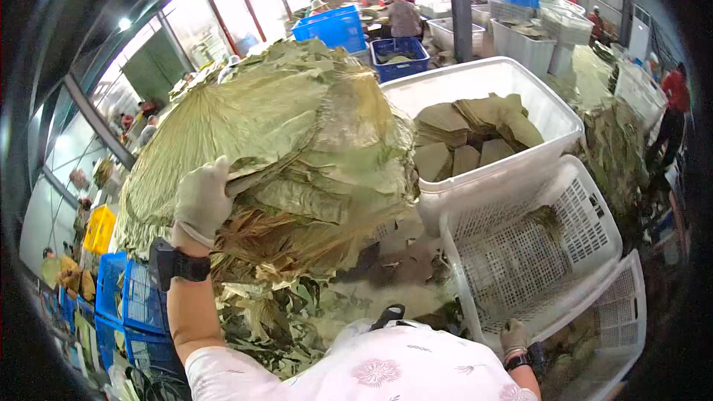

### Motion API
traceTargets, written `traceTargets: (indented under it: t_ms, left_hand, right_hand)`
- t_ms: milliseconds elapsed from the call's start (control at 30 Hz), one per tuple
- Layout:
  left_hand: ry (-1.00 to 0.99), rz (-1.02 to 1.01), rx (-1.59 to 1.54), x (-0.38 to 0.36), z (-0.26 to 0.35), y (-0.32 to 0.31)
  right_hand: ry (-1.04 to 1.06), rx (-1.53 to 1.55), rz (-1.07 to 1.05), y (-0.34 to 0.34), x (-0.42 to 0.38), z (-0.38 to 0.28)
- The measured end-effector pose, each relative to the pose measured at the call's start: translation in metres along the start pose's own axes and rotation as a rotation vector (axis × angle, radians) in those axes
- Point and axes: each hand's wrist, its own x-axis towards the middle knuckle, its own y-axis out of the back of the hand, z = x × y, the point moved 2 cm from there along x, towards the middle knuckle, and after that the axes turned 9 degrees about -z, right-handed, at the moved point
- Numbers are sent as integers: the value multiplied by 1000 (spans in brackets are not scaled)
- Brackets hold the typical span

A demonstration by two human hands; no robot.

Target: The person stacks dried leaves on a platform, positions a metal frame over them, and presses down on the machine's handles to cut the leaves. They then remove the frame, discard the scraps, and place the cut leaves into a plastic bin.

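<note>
A tall pile of large dried leaves, greenish and lotus-like with radiating veins, rises in front of me. My left hand, in a pale glove, is closed on the edge of a leaf at the pile's left front. My right hand, also gloved, is low at the right, with its fingers curled at the near rim of a white perforated basket; the fingers are small and partly hidden. A few leaf scraps lie in that basket. Behind it stands a white tub holding stacks of cut leaf pieces.
Another white basket stands at my lower right. Blue crates and a yellow crate are at the left. Leaf scraps litter the area below the pile. Farther back are blue bins, a post and several people.
</note>
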Motion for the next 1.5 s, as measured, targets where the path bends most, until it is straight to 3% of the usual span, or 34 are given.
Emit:
traceTargets:
  t_ms: [100,167,300,367,433,500,633,700,733,800,967,1000,1133,1233,1333,1367,1400,1500]
  left_hand:
    - [43,-32,38,4,-6,0]
    - [14,47,-97,6,-12,10]
    - [33,355,-43,9,-29,47]
    - [36,400,-38,20,-52,69]
    - [-63,579,2,29,-68,95]
    - [132,415,-31,44,-94,114]
    - [162,410,-2,68,-123,148]
    - [209,547,-7,84,-143,156]
    - [214,551,-6,99,-168,161]
    - [8,600,309,122,-211,172]
    - [-77,705,274,111,-127,231]
    - [-122,779,150,97,-81,238]
    - [-102,683,215,126,-76,277]
    - [-370,949,475,157,-62,306]
    - [-331,960,150,81,91,302]
    - [-365,973,128,82,106,312]
    - [-364,851,-27,87,119,321]
    - [-406,616,-330,73,181,336]
  right_hand:
    - [-22,27,13,3,3,3]
    - [-4,-109,19,-13,9,16]
    - [60,33,41,4,3,1]
    - [21,73,1,8,1,-1]
    - [41,70,14,0,5,5]
    - [40,48,15,-4,7,9]
    - [22,52,22,-1,6,7]
    - [-12,-9,-33,-8,13,12]
    - [-44,-36,-36,-6,13,10]
    - [-76,-62,-37,-3,11,10]
    - [8,-3,-23,2,5,7]
    - [2,2,-21,-4,8,12]
    - [57,76,78,-3,8,10]
    - [119,221,177,-10,16,15]
    - [255,474,440,-17,35,15]
    - [223,543,417,-7,45,7]
    - [189,615,396,25,45,-16]
    - [308,858,419,132,11,-82]
